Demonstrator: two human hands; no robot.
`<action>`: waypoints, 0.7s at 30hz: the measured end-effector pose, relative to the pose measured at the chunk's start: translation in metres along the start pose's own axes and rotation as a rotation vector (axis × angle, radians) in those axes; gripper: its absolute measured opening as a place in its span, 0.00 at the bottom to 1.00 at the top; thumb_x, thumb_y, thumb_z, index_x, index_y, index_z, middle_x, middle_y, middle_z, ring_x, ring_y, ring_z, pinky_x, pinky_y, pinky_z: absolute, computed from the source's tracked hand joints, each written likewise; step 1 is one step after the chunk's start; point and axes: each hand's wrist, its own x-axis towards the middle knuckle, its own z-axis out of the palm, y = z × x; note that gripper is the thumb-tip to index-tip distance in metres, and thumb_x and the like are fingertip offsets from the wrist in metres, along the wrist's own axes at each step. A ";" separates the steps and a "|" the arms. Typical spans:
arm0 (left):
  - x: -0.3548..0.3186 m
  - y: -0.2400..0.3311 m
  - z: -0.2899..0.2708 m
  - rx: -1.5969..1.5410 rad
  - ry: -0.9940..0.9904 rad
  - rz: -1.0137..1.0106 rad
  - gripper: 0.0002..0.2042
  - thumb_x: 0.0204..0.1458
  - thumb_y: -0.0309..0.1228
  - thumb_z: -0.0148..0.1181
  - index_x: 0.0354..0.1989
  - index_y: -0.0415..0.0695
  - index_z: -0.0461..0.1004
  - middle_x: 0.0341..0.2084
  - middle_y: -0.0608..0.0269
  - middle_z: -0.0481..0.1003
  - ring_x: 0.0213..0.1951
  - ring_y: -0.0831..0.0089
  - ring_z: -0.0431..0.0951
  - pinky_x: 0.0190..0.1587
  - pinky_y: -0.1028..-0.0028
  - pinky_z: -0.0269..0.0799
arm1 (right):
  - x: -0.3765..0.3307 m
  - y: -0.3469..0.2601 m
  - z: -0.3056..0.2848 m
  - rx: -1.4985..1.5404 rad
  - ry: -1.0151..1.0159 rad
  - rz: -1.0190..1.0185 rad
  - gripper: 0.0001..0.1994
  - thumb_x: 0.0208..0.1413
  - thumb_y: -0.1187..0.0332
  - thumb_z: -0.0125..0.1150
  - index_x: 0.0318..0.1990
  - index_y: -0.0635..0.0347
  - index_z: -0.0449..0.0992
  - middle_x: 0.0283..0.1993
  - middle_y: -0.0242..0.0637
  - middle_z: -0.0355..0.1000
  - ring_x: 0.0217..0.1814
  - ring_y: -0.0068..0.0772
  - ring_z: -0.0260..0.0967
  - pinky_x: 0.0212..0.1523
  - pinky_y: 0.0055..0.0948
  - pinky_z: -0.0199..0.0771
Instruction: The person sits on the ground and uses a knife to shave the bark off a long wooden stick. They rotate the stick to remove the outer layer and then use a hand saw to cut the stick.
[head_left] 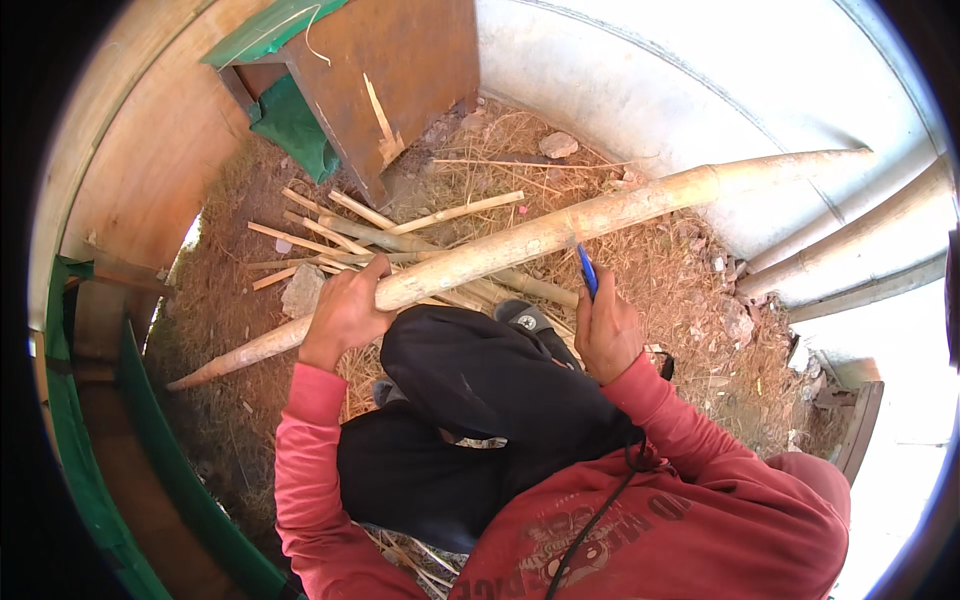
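In the head view, a dirt floor (660, 262) strewn with straw spreads between a wooden wall (165, 135) on the left and a pale sheet wall (600, 70) at the back and right. A brown cabinet (395, 85) with green cloth (296, 125) stands at the back, and more poles (870, 235) line the right side. The person sits low in black trousers (470, 375) and a red sweatshirt (620, 520). A long bamboo pole (490, 250) slants past the knees, its thin end at the lower left and its other end at the upper right, by the pale wall. The left hand (350, 312) is clasped around the pole, just beside the left knee. The right hand (608, 330) grasps a small blue tool (588, 272), tip pointing up at the pole's lower edge; whether it touches is hard to tell. Split sticks (458, 212) lie crossed on the floor behind the pole, near a pale stone (303, 291).
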 end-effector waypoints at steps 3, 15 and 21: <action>0.001 0.004 -0.007 0.013 0.012 -0.003 0.17 0.36 0.29 0.64 0.38 0.43 0.72 0.28 0.43 0.77 0.35 0.44 0.76 0.40 0.53 0.70 | -0.004 -0.003 -0.001 -0.001 0.044 -0.001 0.10 0.59 0.74 0.49 0.47 0.68 0.63 0.24 0.58 0.69 0.26 0.62 0.69 0.28 0.52 0.67; 0.003 0.007 -0.007 0.025 -0.040 -0.033 0.21 0.36 0.33 0.66 0.42 0.44 0.74 0.32 0.45 0.77 0.38 0.45 0.75 0.44 0.55 0.69 | -0.043 0.069 -0.014 0.051 -0.151 0.092 0.10 0.60 0.65 0.52 0.40 0.64 0.69 0.21 0.54 0.70 0.26 0.60 0.70 0.28 0.50 0.68; 0.004 0.001 -0.005 -0.004 0.017 0.007 0.20 0.33 0.30 0.67 0.39 0.41 0.74 0.30 0.44 0.76 0.38 0.44 0.75 0.40 0.56 0.69 | -0.059 0.217 0.002 -0.263 -0.433 0.526 0.29 0.58 0.44 0.49 0.28 0.67 0.78 0.23 0.56 0.72 0.30 0.61 0.72 0.36 0.51 0.71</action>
